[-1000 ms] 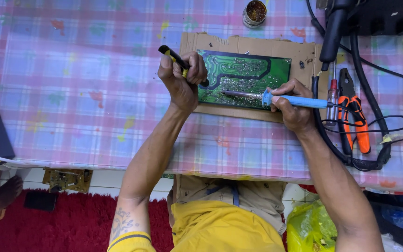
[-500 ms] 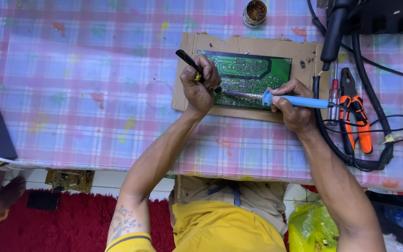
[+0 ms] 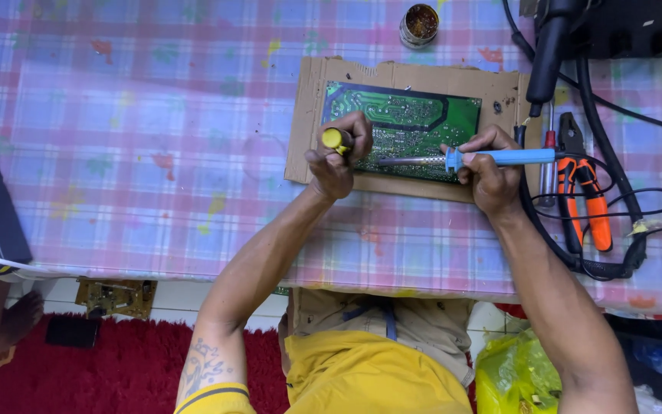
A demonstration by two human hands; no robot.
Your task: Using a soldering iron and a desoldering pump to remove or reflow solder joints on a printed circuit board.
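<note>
Green circuit board (image 3: 415,123), solder-side up, on cardboard (image 3: 308,115)

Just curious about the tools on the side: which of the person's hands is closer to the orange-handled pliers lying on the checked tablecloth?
Right. The right hand, holding the blue soldering iron, sits just beside the orange-handled pliers; the left hand is farther away, across the green circuit board.

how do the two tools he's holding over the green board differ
The blue soldering iron in the right hand lies nearly flat, its long metal tip on the circuit board. The yellow-capped tool in the left hand stands upright, mostly hidden. Both meet the board.
</note>
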